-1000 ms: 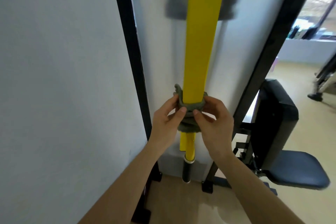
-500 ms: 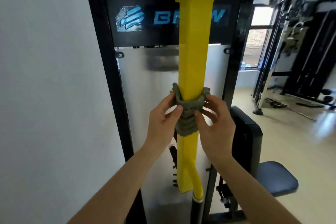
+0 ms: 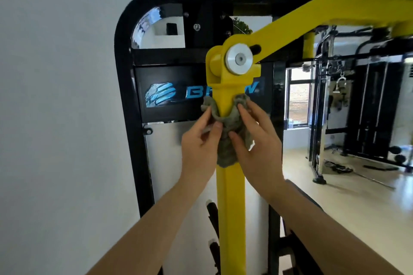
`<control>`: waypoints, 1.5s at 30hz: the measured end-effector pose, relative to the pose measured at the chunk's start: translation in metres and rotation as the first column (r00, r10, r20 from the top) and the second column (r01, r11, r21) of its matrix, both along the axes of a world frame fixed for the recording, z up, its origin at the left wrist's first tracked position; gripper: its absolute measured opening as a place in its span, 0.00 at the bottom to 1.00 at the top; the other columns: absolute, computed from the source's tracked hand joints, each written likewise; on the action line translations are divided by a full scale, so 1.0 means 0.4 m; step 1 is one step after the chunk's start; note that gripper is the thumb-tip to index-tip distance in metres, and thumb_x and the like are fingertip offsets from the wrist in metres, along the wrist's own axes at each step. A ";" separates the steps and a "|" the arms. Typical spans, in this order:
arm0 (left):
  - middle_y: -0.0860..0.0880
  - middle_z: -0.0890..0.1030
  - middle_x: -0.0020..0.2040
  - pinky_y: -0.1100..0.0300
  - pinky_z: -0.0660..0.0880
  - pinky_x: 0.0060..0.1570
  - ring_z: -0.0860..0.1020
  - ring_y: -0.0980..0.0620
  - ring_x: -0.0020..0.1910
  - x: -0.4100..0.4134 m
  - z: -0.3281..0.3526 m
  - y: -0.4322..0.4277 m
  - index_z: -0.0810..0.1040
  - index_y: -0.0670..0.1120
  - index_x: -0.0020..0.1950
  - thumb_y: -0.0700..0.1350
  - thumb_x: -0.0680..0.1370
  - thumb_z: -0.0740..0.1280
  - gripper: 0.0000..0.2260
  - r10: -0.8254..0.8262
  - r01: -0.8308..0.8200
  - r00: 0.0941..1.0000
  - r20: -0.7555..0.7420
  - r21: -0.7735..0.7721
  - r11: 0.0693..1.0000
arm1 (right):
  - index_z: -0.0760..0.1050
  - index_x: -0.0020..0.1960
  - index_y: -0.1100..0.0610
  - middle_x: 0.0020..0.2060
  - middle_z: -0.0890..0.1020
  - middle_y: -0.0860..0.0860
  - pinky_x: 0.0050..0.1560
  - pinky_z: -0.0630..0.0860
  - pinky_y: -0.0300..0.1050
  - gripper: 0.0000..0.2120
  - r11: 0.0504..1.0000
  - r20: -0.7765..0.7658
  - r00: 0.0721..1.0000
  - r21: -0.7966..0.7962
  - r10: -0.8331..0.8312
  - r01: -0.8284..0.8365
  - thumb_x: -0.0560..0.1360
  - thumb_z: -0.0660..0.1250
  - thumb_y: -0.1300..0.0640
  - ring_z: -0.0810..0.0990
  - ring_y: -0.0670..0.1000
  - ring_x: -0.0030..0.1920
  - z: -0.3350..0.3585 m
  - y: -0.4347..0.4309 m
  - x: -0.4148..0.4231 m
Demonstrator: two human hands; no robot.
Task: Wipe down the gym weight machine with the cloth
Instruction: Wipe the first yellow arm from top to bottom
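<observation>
Cloth (image 3: 226, 140) higher on yellow arm (image 3: 231, 207), hands nearer pivot (image 3: 239, 58)

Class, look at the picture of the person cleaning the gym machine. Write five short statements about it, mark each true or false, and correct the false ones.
1. The cloth is wrapped round the yellow arm. True.
2. Only one hand holds the cloth. False: the left hand and the right hand both pinch it.
3. The cloth sits below the silver pivot disc. True.
4. The cloth is bright blue. False: it is a dull grey-green.
5. The logo panel behind the yellow arm is white with red letters. False: it is black with blue letters.
</observation>
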State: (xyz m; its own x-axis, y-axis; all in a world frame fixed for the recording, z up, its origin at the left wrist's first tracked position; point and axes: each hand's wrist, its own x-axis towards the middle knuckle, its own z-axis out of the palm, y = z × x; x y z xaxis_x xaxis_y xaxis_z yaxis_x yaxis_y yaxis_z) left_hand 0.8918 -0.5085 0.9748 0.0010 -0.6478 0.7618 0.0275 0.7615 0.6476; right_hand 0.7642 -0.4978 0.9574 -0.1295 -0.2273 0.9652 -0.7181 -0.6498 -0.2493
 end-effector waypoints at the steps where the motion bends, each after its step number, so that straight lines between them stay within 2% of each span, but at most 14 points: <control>1: 0.54 0.82 0.62 0.66 0.78 0.58 0.80 0.60 0.60 -0.003 0.018 -0.003 0.72 0.47 0.74 0.41 0.84 0.63 0.18 0.005 -0.005 1.000 -0.004 -0.019 1.000 | 0.71 0.72 0.62 0.72 0.72 0.58 0.72 0.67 0.38 0.28 1.000 0.016 1.000 0.001 0.027 -0.027 0.74 0.73 0.67 0.69 0.48 0.71 0.017 -0.002 0.001; 4: 0.51 0.80 0.65 0.62 0.77 0.62 0.79 0.57 0.64 -0.008 0.057 -0.014 0.72 0.46 0.75 0.41 0.84 0.62 0.19 0.015 -0.015 1.000 -0.016 -0.050 0.999 | 0.70 0.73 0.61 0.72 0.72 0.56 0.71 0.65 0.31 0.27 0.997 0.070 0.994 -0.003 0.079 -0.079 0.75 0.72 0.67 0.67 0.42 0.71 0.049 -0.004 0.008; 7: 0.53 0.81 0.63 0.66 0.78 0.58 0.79 0.60 0.62 -0.008 0.062 -0.012 0.71 0.46 0.75 0.41 0.84 0.62 0.18 -0.008 0.007 1.000 -0.013 -0.038 0.999 | 0.70 0.73 0.61 0.72 0.72 0.56 0.70 0.66 0.32 0.27 0.994 0.099 0.989 -0.001 0.106 -0.107 0.76 0.71 0.66 0.68 0.42 0.71 0.049 -0.004 0.016; 10: 0.55 0.81 0.61 0.65 0.79 0.56 0.80 0.61 0.60 0.004 0.042 -0.019 0.71 0.46 0.75 0.43 0.84 0.63 0.19 -0.028 0.028 1.000 0.009 0.004 1.000 | 0.69 0.74 0.58 0.72 0.72 0.55 0.69 0.73 0.42 0.28 0.993 0.107 0.988 0.020 0.114 -0.117 0.77 0.71 0.65 0.72 0.46 0.70 0.030 -0.004 0.016; 13: 0.50 0.82 0.62 0.57 0.80 0.59 0.82 0.55 0.60 0.023 -0.004 -0.027 0.71 0.45 0.76 0.46 0.83 0.64 0.21 -0.051 0.048 0.998 0.049 0.077 0.996 | 0.68 0.74 0.58 0.70 0.75 0.56 0.65 0.77 0.49 0.28 0.995 0.096 0.992 0.057 0.078 -0.084 0.77 0.71 0.63 0.75 0.50 0.68 -0.027 0.001 0.016; 16: 0.53 0.83 0.58 0.55 0.80 0.60 0.82 0.53 0.59 0.038 -0.071 -0.026 0.75 0.51 0.70 0.50 0.80 0.64 0.18 -0.086 0.071 0.992 0.097 0.143 0.987 | 0.67 0.75 0.56 0.68 0.77 0.56 0.62 0.80 0.52 0.29 0.990 0.128 0.989 0.111 0.073 -0.087 0.76 0.71 0.63 0.77 0.50 0.66 -0.105 0.014 0.017; 18: 0.56 0.84 0.56 0.55 0.80 0.60 0.82 0.53 0.58 0.045 -0.119 -0.027 0.76 0.54 0.67 0.50 0.80 0.64 0.15 -0.124 0.101 0.986 0.109 0.193 0.976 | 0.67 0.75 0.54 0.67 0.77 0.54 0.62 0.80 0.48 0.29 0.982 0.154 0.986 0.164 0.069 -0.095 0.76 0.71 0.62 0.76 0.47 0.64 -0.154 0.025 0.019; 20: 0.55 0.84 0.57 0.55 0.80 0.59 0.82 0.53 0.59 0.052 -0.164 -0.030 0.76 0.51 0.69 0.52 0.79 0.65 0.19 -0.165 0.133 0.980 0.110 0.253 0.958 | 0.66 0.75 0.53 0.66 0.77 0.52 0.61 0.80 0.44 0.30 0.972 0.172 0.983 0.212 0.061 -0.098 0.76 0.72 0.63 0.76 0.44 0.63 -0.202 0.037 0.022; 23: 0.54 0.84 0.58 0.56 0.80 0.59 0.83 0.53 0.59 0.065 -0.231 -0.032 0.77 0.49 0.69 0.53 0.77 0.65 0.21 -0.204 0.148 0.968 0.144 0.329 0.933 | 0.67 0.74 0.49 0.65 0.77 0.51 0.61 0.80 0.47 0.31 0.963 0.196 0.980 0.257 0.036 -0.086 0.75 0.73 0.64 0.77 0.46 0.63 -0.276 0.052 0.027; 25: 0.52 0.84 0.59 0.54 0.80 0.60 0.83 0.52 0.59 0.074 -0.280 -0.034 0.77 0.47 0.70 0.52 0.79 0.65 0.21 -0.231 0.153 0.959 0.167 0.383 0.911 | 0.70 0.72 0.51 0.63 0.78 0.49 0.60 0.80 0.45 0.30 0.961 0.214 0.976 0.259 0.036 -0.092 0.74 0.74 0.65 0.78 0.45 0.62 -0.329 0.060 0.027; 29: 0.50 0.84 0.60 0.48 0.78 0.64 0.83 0.49 0.59 0.088 -0.395 -0.035 0.77 0.48 0.70 0.48 0.81 0.65 0.17 -0.258 0.138 0.949 0.178 0.502 0.854 | 0.78 0.64 0.59 0.57 0.80 0.50 0.56 0.77 0.32 0.20 0.943 0.255 0.967 0.325 -0.011 -0.075 0.73 0.75 0.67 0.79 0.40 0.57 -0.434 0.082 0.029; 33: 0.52 0.85 0.58 0.52 0.78 0.64 0.83 0.51 0.58 0.092 -0.494 -0.024 0.78 0.52 0.66 0.44 0.82 0.65 0.12 -0.307 0.169 0.943 0.128 0.611 0.774 | 0.80 0.59 0.59 0.53 0.80 0.50 0.54 0.79 0.33 0.15 0.902 0.285 0.958 0.422 -0.040 -0.087 0.73 0.74 0.68 0.80 0.42 0.55 -0.516 0.108 0.034; 42: 0.54 0.83 0.57 0.58 0.81 0.57 0.84 0.55 0.54 0.100 -0.634 0.012 0.76 0.47 0.71 0.42 0.82 0.67 0.17 -0.320 0.170 0.944 0.079 0.716 0.677 | 0.81 0.55 0.60 0.51 0.78 0.48 0.48 0.74 0.24 0.12 0.761 0.161 0.975 0.649 -0.152 0.012 0.73 0.73 0.70 0.77 0.33 0.50 -0.661 0.160 0.044; 45: 0.52 0.82 0.59 0.50 0.81 0.60 0.82 0.51 0.58 0.093 -0.672 0.031 0.76 0.49 0.71 0.43 0.81 0.68 0.18 -0.278 0.127 0.956 0.096 0.718 0.684 | 0.81 0.56 0.62 0.51 0.77 0.47 0.49 0.70 0.21 0.12 0.745 0.118 0.975 0.664 -0.189 0.064 0.74 0.72 0.69 0.77 0.34 0.48 -0.680 0.177 0.059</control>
State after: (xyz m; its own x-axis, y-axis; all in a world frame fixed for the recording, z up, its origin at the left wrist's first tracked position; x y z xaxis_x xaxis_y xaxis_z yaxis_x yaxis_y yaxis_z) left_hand 0.9289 -0.4961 0.7061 -0.2836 -0.9571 0.0602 -0.0485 0.0770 0.9958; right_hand 0.7876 -0.4269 0.6854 -0.3469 -0.7622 0.5466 -0.6883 -0.1889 -0.7004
